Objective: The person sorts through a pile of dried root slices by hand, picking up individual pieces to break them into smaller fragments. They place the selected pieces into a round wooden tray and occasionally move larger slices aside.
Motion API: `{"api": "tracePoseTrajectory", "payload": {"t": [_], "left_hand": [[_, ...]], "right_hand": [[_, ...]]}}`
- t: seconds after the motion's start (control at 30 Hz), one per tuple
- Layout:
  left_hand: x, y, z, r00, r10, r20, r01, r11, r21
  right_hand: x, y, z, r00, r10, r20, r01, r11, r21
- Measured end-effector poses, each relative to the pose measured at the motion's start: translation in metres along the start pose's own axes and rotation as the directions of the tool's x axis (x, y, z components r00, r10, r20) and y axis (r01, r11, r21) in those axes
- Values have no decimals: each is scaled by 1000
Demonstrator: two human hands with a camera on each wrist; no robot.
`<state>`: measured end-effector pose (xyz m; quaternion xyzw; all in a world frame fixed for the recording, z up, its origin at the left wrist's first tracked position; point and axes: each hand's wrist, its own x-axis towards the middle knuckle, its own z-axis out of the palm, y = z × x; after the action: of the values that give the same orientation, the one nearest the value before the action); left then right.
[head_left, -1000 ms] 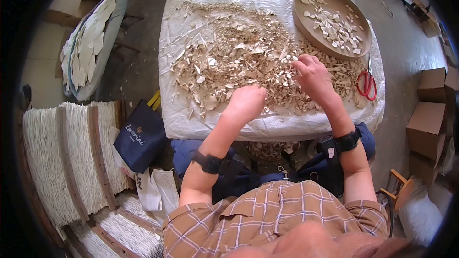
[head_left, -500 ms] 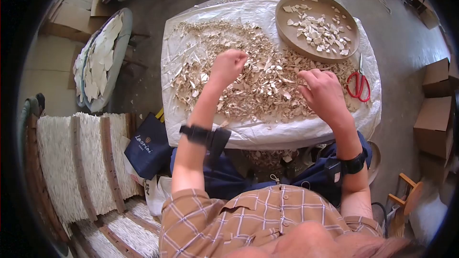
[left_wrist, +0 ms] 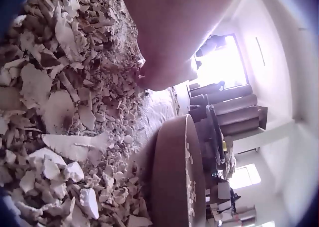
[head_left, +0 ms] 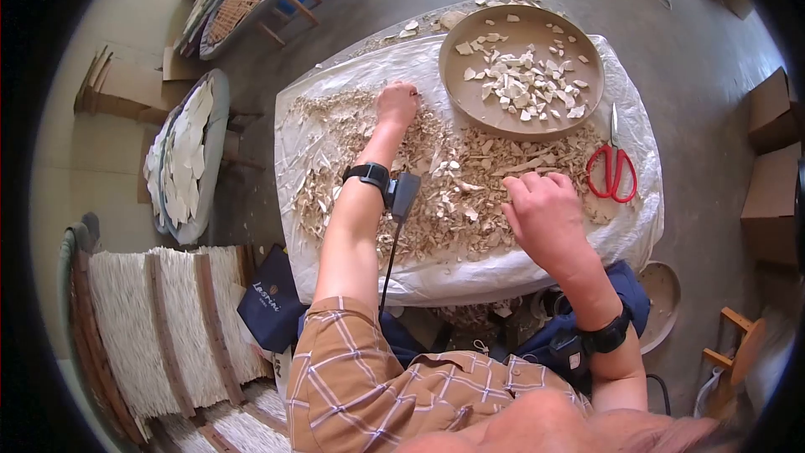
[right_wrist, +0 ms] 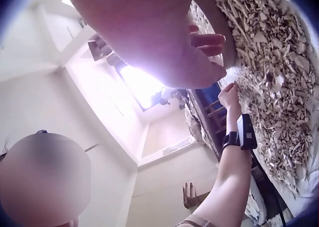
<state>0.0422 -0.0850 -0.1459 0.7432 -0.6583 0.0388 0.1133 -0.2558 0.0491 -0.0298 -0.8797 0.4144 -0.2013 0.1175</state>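
Pale, flat chips and fragments (head_left: pixel 453 201) lie in a wide pile over a white cloth. My left hand (head_left: pixel 397 103) reaches to the pile's far side, its fingers curled. A tiny dark piece (left_wrist: pixel 146 92) shows at its fingertips in the left wrist view. My right hand (head_left: pixel 545 214) hovers over the pile's right part with fingers loosely bent and apart; the right wrist view shows nothing held in that hand (right_wrist: pixel 164 42). Beyond it, a round shallow tray (head_left: pixel 453 75) holds larger white pieces (head_left: pixel 524 92).
Red-handled scissors (head_left: pixel 612 172) lie on the cloth (head_left: pixel 641 134) at the right. Left of the table stand a round rack of pale sheets (head_left: pixel 186 155) and a dark blue bag (head_left: pixel 272 298). Cardboard boxes (head_left: pixel 771 201) and a small wooden stool (head_left: pixel 742 352) are at the right.
My left hand has moved from the pile's near side to its far side. My right hand has shifted slightly nearer my body. The head view has turned, so the tray appears lower and further left.
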Motion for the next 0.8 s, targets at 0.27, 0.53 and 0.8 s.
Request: {"api": "tracePoseTrajectory", "payload": {"t": [0.27,0.53,0.8], "left_hand": [[-18,7,-15,956,-245,163,277,557,-783],[-119,66,-86,911,118,394,387,-569,-725],[-160,110,-111,948,81,309,313,-423,-851]], "right_hand": [[7,-11,-2,978,204,41,-195,834,517],[23,-16,7,884,431,180,-288,200,937],[23,-22,13,927,346,145,-254,294,922]]}}
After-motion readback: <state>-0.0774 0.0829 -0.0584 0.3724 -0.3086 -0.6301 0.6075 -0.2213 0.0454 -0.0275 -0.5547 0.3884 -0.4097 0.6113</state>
